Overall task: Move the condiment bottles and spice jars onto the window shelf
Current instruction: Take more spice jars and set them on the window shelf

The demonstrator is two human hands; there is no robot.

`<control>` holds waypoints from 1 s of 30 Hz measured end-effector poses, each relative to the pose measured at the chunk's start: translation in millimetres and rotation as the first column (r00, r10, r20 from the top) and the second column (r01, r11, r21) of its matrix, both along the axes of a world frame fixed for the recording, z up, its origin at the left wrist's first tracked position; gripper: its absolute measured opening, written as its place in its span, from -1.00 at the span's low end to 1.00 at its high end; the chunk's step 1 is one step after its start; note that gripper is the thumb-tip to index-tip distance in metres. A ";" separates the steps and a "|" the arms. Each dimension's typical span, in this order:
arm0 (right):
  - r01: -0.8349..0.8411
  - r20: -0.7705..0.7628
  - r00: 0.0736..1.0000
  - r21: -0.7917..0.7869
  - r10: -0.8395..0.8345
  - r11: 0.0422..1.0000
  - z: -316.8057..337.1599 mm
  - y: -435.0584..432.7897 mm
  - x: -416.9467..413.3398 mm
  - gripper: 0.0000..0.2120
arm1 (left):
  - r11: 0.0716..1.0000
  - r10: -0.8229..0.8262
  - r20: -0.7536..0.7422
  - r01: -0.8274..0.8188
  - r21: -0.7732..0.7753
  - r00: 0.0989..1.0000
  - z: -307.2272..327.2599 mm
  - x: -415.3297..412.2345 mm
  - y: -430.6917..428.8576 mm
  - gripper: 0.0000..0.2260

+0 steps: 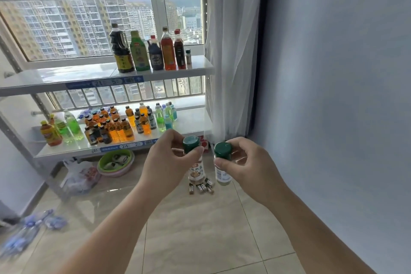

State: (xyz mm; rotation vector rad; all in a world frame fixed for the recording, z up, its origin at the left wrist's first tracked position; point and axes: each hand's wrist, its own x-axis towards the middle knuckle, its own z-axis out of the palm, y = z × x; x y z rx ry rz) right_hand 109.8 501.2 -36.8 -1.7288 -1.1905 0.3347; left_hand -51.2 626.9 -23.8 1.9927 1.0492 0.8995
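Head view: the left hand (169, 162) pinches the left jar (196, 170) just under its green cap, thumb and fingers curled round the neck. The right hand (246, 162) grips the right jar (223, 176) the same way, below its own green cap. Both jars are upright, side by side and close but apart, held in the air over the floor (200, 229) in front of the rack's lower right corner. Under them a cluster of small vials (201, 187) lies on the tiles.

On the middle shelf (66, 75), toward its right end, a row stands near the back edge: a tall dark bottle (121, 51), a green bottle (139, 53), a short dark-blue bottle (155, 55), an orange-red bottle (168, 51), a dark-red bottle (179, 51), and last, nearest the right edge, a small shelf jar (188, 56).

The lower shelf (191, 122) carries many drink bottles (115, 127). A green basin (115, 162) and a plastic bag (82, 176) sit on the floor under it. A white curtain (233, 51) hangs at the rack's right side.
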 end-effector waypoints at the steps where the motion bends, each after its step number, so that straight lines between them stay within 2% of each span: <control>1: -0.002 0.000 1.000 -0.006 0.002 1.000 -0.6 8.6 5.1 -0.77 | 1.000 -0.007 0.002 0.007 -0.004 1.000 -0.3 6.0 9.7 -0.73; 7: 0.011 0.006 1.000 -0.019 -0.011 1.000 -0.1 77.3 42.9 -0.79 | 0.998 -0.062 0.011 0.062 -0.007 0.998 1.0 46.9 83.1 -0.76; 13: 0.039 0.029 0.999 -0.017 -0.038 0.999 9.2 179.7 79.9 -0.74 | 0.996 -0.086 0.051 0.086 -0.004 0.995 4.7 83.7 181.4 -0.78; 19: 0.044 0.041 0.998 -0.017 -0.043 0.999 11.0 272.5 97.9 -0.72 | 0.996 -0.085 0.030 0.085 0.002 0.996 8.4 100.4 275.1 -0.78; 30: 0.044 0.017 0.999 -0.065 -0.043 0.997 -5.3 382.4 146.7 -0.70 | 0.995 -0.090 0.034 0.091 -0.039 0.995 -13.2 139.8 384.1 -0.79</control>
